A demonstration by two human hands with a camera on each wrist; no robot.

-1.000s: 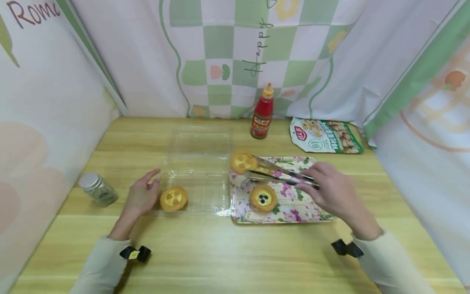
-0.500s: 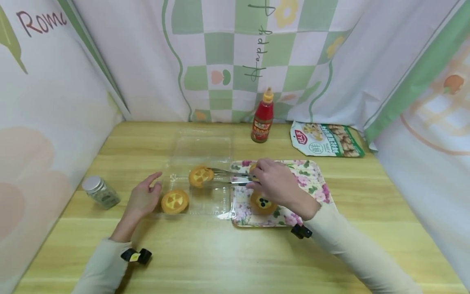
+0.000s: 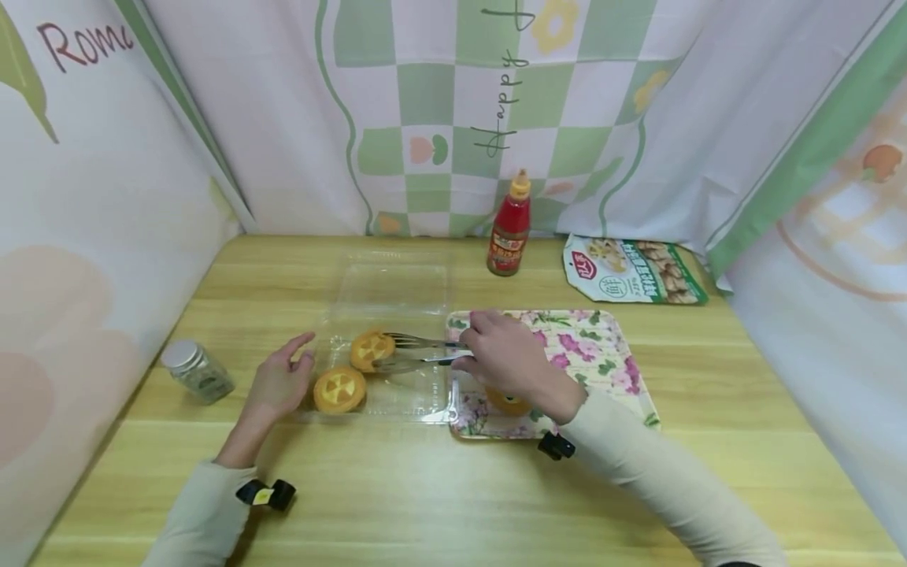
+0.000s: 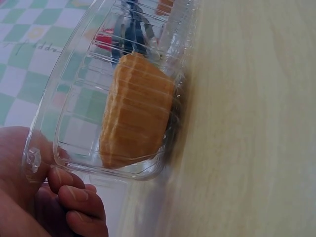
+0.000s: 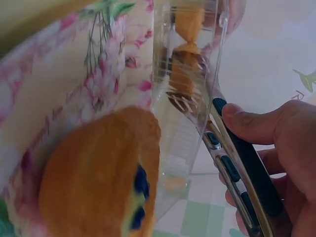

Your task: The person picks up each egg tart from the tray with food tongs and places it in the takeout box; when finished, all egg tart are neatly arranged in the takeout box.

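My left hand (image 3: 279, 382) is at the left edge of a clear plastic box (image 3: 404, 394); in the left wrist view its curled fingers (image 4: 76, 195) and thumb grip the box's corner. Inside the box, on the left, lies an egg tart (image 3: 340, 390) with a wedge pattern. My right hand (image 3: 506, 354) holds metal tongs (image 3: 425, 343) with dark grips, reaching level into the box. Between the tong ends is a second patterned tart (image 3: 372, 351), behind the first and close over the box floor. Below my right hand, a blueberry-topped tart (image 5: 98, 173) sits on a floral tray (image 3: 595, 346).
A red sauce bottle (image 3: 509, 228) stands at the back by the curtain. To its right lies a green-and-white food pouch (image 3: 634, 269). A small glass jar with a white lid (image 3: 197, 370) lies tilted left of my left hand. The box's clear lid (image 3: 393, 283) extends backward.
My right hand has moved left with the tongs, carrying the patterned tart from the tray's left edge into the box, beside the first tart. The left hand has stayed put.
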